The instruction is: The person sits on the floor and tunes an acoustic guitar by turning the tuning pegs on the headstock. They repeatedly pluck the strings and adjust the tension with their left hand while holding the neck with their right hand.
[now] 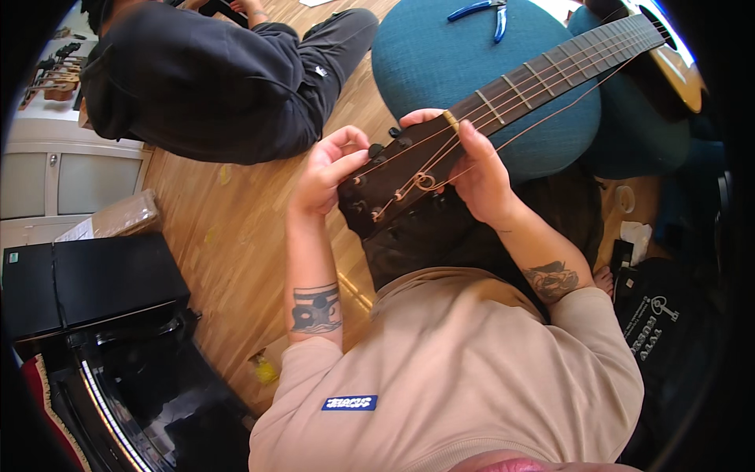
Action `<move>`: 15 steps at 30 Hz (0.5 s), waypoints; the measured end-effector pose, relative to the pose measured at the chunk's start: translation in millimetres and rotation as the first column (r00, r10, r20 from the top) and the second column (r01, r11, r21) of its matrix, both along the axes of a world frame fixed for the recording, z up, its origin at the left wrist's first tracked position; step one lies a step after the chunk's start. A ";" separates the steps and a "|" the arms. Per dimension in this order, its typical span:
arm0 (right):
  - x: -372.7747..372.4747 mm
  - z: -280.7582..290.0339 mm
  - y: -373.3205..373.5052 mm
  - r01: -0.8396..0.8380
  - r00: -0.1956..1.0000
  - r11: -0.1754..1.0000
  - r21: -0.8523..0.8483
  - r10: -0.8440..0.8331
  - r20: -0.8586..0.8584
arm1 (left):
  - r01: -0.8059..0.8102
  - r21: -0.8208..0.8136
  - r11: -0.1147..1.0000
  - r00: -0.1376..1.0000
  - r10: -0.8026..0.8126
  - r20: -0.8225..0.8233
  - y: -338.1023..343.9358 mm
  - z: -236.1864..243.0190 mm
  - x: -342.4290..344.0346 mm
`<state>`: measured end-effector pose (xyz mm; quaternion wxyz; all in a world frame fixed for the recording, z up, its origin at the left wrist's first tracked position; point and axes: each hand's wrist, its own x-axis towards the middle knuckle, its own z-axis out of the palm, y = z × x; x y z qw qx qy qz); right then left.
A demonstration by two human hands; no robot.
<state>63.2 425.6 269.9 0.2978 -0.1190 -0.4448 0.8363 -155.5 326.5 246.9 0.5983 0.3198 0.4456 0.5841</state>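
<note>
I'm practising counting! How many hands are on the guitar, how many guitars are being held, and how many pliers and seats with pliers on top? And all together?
Hands on the guitar: 2 (left hand, right hand)
Held guitars: 1
Pliers: 1
Seats under pliers, round and blue: 1
Total: 5

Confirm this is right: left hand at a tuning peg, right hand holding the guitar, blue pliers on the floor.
Wrong about where the blue pliers lie: the head view shows them on the teal pouf. The left hand is at a tuning peg and the right hand holds the guitar, as you say.
</note>
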 end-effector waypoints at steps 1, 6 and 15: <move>2.7 8.0 -0.2 -0.030 0.999 0.998 -0.060 0.030 0.011 | -0.011 -0.007 1.000 1.000 0.011 -0.018 -2.8 -1.2 -3.1; 13.9 27.5 -1.1 -0.068 0.967 0.983 -0.172 0.108 0.230 | 0.029 0.024 0.999 1.000 -0.029 0.008 -20.3 -2.8 -5.1; 21.0 29.5 5.6 0.249 0.965 0.947 -0.201 -0.224 0.139 | -0.021 -0.020 1.000 0.993 0.018 -0.113 -20.2 -6.3 -1.6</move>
